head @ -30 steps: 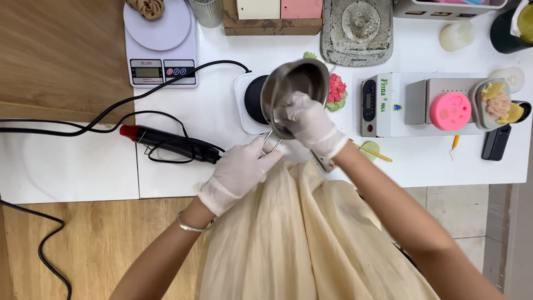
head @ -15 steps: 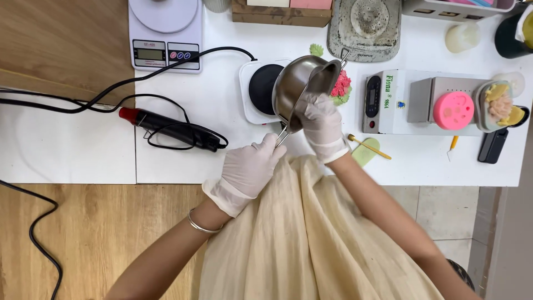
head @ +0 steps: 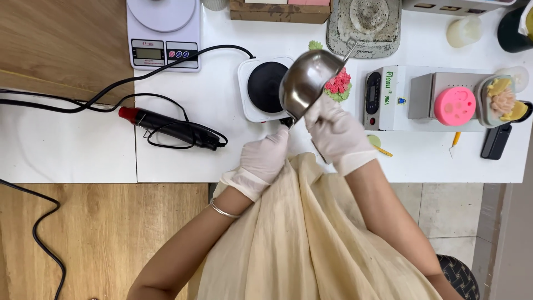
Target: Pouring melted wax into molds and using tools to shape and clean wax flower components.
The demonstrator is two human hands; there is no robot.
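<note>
A white worktable [head: 222, 105] stands over a wooden floor. The gloved left hand [head: 265, 157] closes around the dark handle end of a small steel pot [head: 306, 81], which is tilted above the table's near-middle, just right of a round black hot plate [head: 265, 87]. The gloved right hand [head: 336, 132] is closed just below the pot; I cannot tell what it grips. Behind the pot lies a red and green flower-shaped piece [head: 338, 84]. Farther left lie a black heat gun [head: 172, 126] and a kitchen scale [head: 162, 33]; to the right sits a pink mould [head: 454, 105].
</note>
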